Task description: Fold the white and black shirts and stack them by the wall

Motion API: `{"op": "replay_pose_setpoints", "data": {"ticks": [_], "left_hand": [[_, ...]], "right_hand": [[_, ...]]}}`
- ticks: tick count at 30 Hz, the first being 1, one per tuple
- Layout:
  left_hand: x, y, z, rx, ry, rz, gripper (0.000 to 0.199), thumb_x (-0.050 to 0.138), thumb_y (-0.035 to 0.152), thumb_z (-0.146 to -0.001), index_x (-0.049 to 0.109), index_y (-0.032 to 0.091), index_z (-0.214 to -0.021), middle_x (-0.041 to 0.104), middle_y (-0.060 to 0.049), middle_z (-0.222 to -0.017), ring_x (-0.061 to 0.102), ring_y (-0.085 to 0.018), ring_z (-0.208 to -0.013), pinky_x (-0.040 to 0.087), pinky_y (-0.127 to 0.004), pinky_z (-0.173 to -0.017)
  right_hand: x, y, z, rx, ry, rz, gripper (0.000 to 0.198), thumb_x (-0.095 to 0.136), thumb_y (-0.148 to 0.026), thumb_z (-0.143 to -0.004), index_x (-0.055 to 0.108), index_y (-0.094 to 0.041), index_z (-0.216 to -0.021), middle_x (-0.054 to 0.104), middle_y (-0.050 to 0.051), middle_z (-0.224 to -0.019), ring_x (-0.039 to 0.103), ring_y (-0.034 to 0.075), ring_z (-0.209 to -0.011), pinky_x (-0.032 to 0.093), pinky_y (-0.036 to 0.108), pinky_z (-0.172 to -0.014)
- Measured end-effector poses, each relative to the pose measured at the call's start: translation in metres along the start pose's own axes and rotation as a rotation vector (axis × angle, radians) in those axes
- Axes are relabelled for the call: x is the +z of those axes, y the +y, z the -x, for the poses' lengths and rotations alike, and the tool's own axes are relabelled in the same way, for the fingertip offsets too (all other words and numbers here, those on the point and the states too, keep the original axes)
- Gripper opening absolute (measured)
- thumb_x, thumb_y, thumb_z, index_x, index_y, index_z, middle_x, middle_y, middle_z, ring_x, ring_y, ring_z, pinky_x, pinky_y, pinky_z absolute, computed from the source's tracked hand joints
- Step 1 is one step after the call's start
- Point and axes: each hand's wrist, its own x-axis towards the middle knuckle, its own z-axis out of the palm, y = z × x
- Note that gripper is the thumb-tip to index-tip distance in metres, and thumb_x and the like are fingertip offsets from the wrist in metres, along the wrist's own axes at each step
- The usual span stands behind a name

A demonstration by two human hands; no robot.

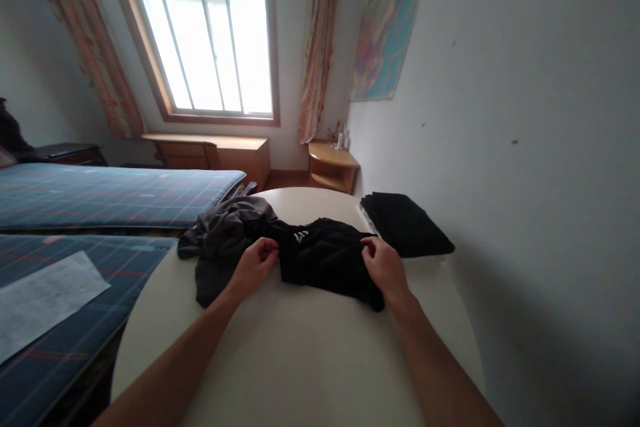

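Observation:
A black garment (325, 253) with a small white logo near its upper left lies bunched on the round white table (295, 347). My left hand (256, 265) pinches its left edge between thumb and fingers. At the opposite edge my right hand (384, 265) grips the cloth the same way, so the fabric stretches between both hands. Left of it, close to my left hand, is a crumpled pile of dark grey clothes (225, 227). Which kind of garment the black one is I cannot tell.
A folded black stack of cloth (407, 223) sits at the table's right, near the white wall (525, 213). Mattresses with blue plaid covers (115, 197) stand on the left, one bearing a paper sheet (50, 303). Beyond are a wooden desk (240, 150) and a corner shelf (333, 157).

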Motion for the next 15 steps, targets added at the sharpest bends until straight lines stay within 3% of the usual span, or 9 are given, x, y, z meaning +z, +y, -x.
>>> {"op": "replay_pose_setpoints", "data": {"ticks": [4, 8, 11, 15], "left_hand": [[0.001, 0.007, 0.002, -0.035, -0.029, 0.042, 0.03, 0.064, 0.046, -0.076, 0.06, 0.018, -0.086, 0.064, -0.001, -0.076, 0.063, -0.017, -0.066, 0.054, -0.029, -0.06], [0.004, 0.013, 0.007, -0.088, -0.093, 0.091, 0.032, 0.064, 0.049, -0.078, 0.056, 0.019, -0.089, 0.062, 0.001, -0.072, 0.061, -0.016, -0.058, 0.052, -0.027, -0.052], [0.005, 0.014, 0.009, -0.109, -0.138, 0.118, 0.032, 0.066, 0.048, -0.078, 0.05, 0.021, -0.086, 0.058, 0.005, -0.063, 0.059, -0.014, -0.052, 0.049, -0.025, -0.049], [0.008, 0.014, 0.012, -0.084, -0.203, 0.138, 0.038, 0.073, 0.042, -0.074, 0.041, 0.022, -0.078, 0.051, 0.009, -0.059, 0.054, -0.01, -0.051, 0.043, -0.02, -0.047]], "right_hand": [[-0.003, -0.033, 0.011, -0.229, -0.098, -0.109, 0.015, 0.052, -0.022, -0.088, 0.063, -0.021, -0.098, 0.069, 0.007, -0.096, 0.065, 0.022, -0.092, 0.05, 0.036, -0.087], [0.001, -0.047, 0.026, -0.44, -0.383, -0.184, 0.014, 0.069, -0.026, -0.081, 0.065, -0.022, -0.093, 0.06, 0.01, -0.13, 0.056, 0.026, -0.124, 0.043, 0.04, -0.105], [0.008, -0.042, 0.03, -0.469, -0.525, -0.133, 0.016, 0.077, -0.022, -0.075, 0.068, -0.022, -0.089, 0.053, 0.011, -0.143, 0.041, 0.03, -0.139, 0.036, 0.046, -0.113], [0.011, -0.034, 0.027, -0.447, -0.546, -0.097, 0.004, 0.071, -0.016, -0.081, 0.07, -0.02, -0.083, 0.056, 0.012, -0.14, 0.042, 0.029, -0.14, 0.034, 0.045, -0.115]]}}
